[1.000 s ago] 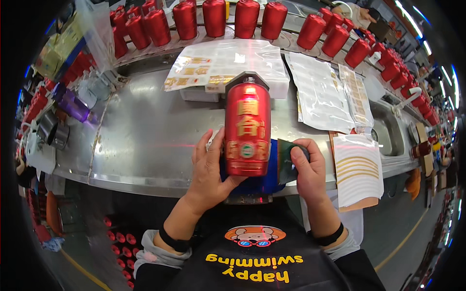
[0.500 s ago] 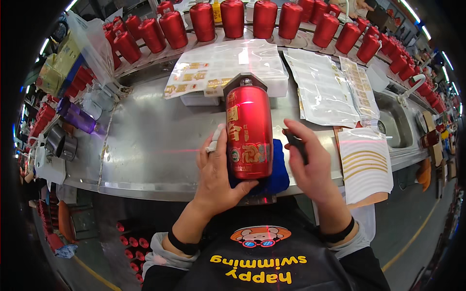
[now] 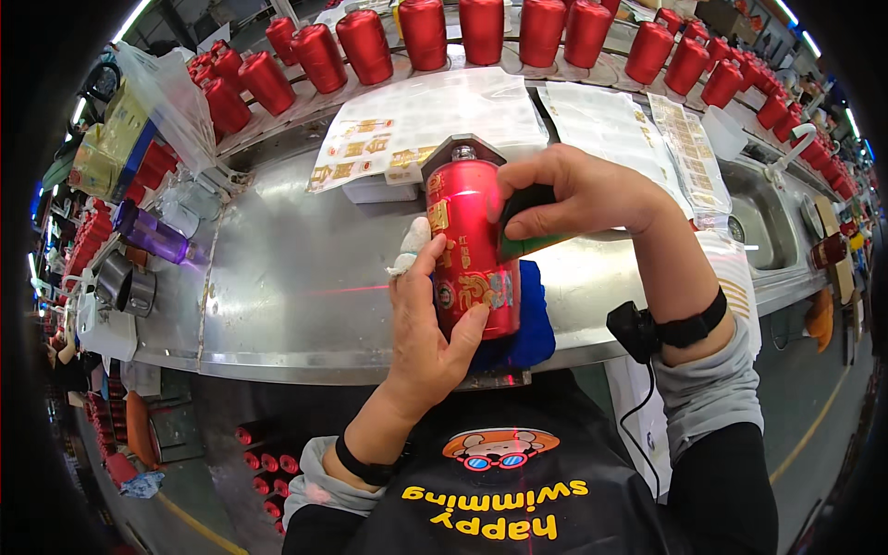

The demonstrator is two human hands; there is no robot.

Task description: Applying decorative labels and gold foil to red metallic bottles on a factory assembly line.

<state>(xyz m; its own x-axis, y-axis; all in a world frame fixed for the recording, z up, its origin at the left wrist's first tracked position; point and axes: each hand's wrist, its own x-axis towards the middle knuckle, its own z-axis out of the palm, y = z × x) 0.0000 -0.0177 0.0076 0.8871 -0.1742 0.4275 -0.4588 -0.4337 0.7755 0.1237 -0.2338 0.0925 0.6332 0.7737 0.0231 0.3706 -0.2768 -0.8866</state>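
The red bottle (image 3: 472, 245) is in front of the person, over the blue cloth (image 3: 535, 319). The left hand (image 3: 424, 338) holds its lower side, thumb spread from fingers. The right hand (image 3: 578, 192) pinches a green tool (image 3: 529, 244) at the bottle's right side.

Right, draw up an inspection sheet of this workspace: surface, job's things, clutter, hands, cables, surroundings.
Surface: metal counter, shiny with bright reflections.
Job's things: gold-marked red bottle, neck pointing away from the person; dark green flat tool at its right side, contact unclear; blue cloth by its base.
Clutter: gold-printed sheets beyond the bottle; purple bottle and metal cups at left.
Hands: left hand steadies the red bottle; right hand grips the green tool.
Cables: thin black cable hangs from a black device at the right wrist.
Surroundings: row of red bottles behind; sink at right.
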